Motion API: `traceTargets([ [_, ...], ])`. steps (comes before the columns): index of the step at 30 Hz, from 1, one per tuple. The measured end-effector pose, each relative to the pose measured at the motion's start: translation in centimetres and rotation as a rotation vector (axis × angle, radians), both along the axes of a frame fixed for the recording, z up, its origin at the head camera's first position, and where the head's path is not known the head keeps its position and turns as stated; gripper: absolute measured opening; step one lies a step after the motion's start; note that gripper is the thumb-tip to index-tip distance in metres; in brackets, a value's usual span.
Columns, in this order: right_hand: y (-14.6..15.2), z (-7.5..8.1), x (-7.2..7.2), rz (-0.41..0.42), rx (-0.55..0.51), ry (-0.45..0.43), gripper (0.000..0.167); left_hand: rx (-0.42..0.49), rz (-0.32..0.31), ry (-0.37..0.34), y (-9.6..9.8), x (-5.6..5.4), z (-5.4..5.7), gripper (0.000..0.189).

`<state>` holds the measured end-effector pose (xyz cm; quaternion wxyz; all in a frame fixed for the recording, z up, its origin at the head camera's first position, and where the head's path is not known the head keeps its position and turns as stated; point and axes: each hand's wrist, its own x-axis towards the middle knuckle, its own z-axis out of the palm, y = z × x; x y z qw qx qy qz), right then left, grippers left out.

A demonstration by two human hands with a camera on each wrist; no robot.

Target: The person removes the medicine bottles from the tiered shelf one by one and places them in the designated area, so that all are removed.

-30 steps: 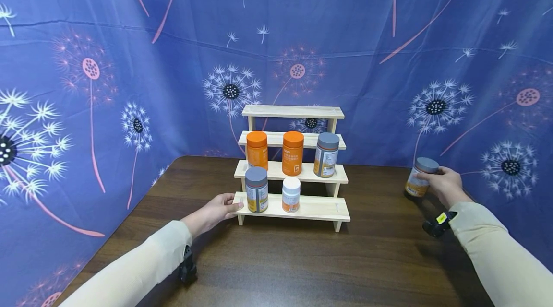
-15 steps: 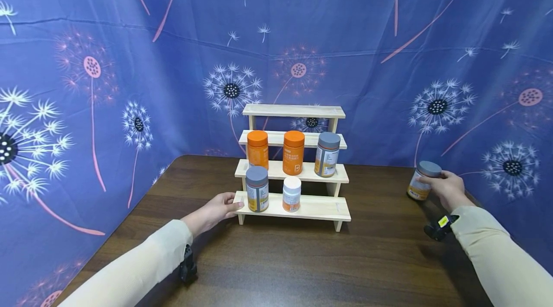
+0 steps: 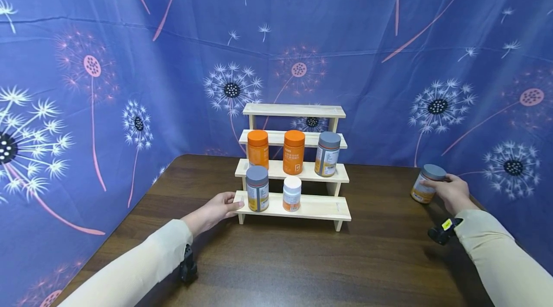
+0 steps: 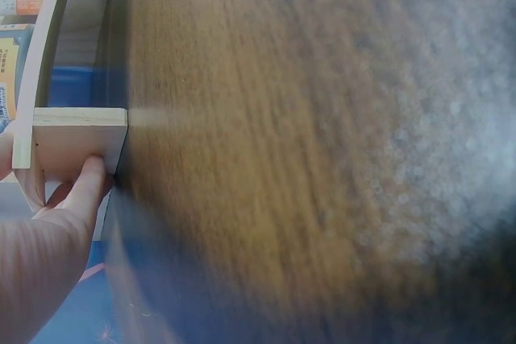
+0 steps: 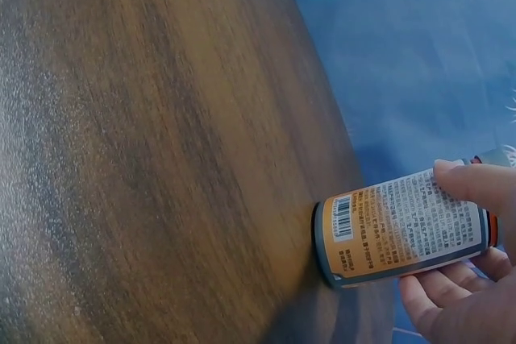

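Observation:
At the right of the table, my right hand (image 3: 452, 193) grips a grey-lidded pill bottle (image 3: 422, 191) near its top. In the right wrist view, thumb and fingers lie on either side of the bottle's printed label (image 5: 403, 223), its base right at the tabletop. My left hand (image 3: 217, 210) holds the left end of the bottom step of a four-tier wooden display stand (image 3: 321, 207). Seen from the left wrist, its fingers (image 4: 87, 187) press on the step's leg. Beside that hand, another grey-lidded bottle (image 3: 258, 192) and a small white-lidded bottle (image 3: 291, 195) stand on the bottom step.
On the second step stand two orange bottles, one at left (image 3: 258, 151) and one in the middle (image 3: 294, 153), and a grey-lidded bottle (image 3: 327, 154) at right. A blue dandelion-print curtain (image 3: 367, 81) hangs behind the brown wooden table (image 3: 276, 264).
My right hand has moved slightly right and nearer with the grey-lidded bottle, which has gone from tilted to more upright. The left hand has stayed at the stand.

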<state>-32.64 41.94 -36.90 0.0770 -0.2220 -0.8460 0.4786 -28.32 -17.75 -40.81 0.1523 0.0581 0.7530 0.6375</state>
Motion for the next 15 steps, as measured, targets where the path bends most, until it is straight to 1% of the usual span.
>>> traceTargets([
  [7, 0.04, -0.29, -0.02, 0.024, 0.037, 0.006, 0.086, 0.011, -0.006, 0.001, -0.12, -0.12, 0.04, 0.048],
  [15, 0.15, -0.60, 0.03, 0.015, 0.016, 0.008, 0.088, -0.006, -0.006, -0.011, -0.08, 0.03, 0.07, 0.051],
])
